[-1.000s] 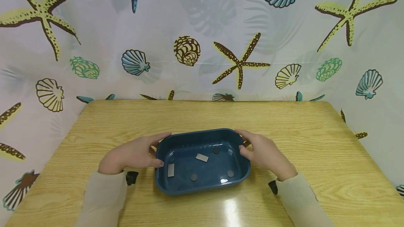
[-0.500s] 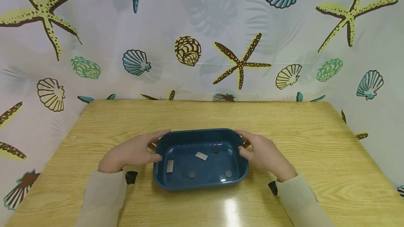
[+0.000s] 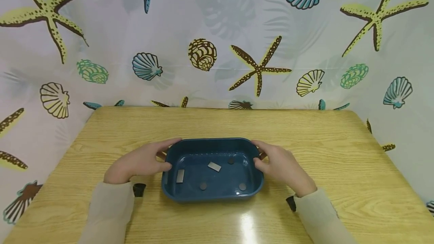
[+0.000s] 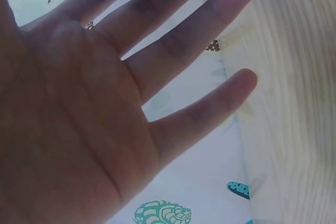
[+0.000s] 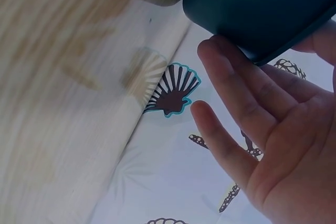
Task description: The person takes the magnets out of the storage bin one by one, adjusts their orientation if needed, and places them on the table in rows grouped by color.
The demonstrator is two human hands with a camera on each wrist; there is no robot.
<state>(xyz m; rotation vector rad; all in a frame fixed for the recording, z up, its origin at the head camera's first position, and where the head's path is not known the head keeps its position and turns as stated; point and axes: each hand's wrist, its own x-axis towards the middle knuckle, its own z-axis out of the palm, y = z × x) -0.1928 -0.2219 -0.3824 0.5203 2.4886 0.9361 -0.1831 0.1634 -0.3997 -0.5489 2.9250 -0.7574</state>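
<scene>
Beige cloth covers the forearm at far left, a sleeve (image 3: 110,202) running up to the left hand (image 3: 144,159), which holds the left end of the blue tray (image 3: 211,146): thumb at the left rim, forefinger at the far left corner, remaining fingers spread and fairly straight in the left wrist view. The tray sits between both hands, over the wooden table (image 3: 305,131); whether its base fully touches the wood is hard to tell.

Inside, going rightward, lie a pale upright rectangle (image 3: 180,176), a near grey disc (image 3: 203,186), a slanted rectangle (image 3: 214,166), a darker disc (image 3: 231,160) near the far wall and another grey disc (image 3: 242,187) near the right front.

At the right end, the right hand (image 3: 279,163) grips the tray, thumb over the rim and fingers against the outer wall.

Handling it well likely means matching pressure at both ends, moving the two hands together and holding the tray level, since a tilt could slide loose pieces. Thumbs are best kept at the rim, clear of the upright rectangle.
</scene>
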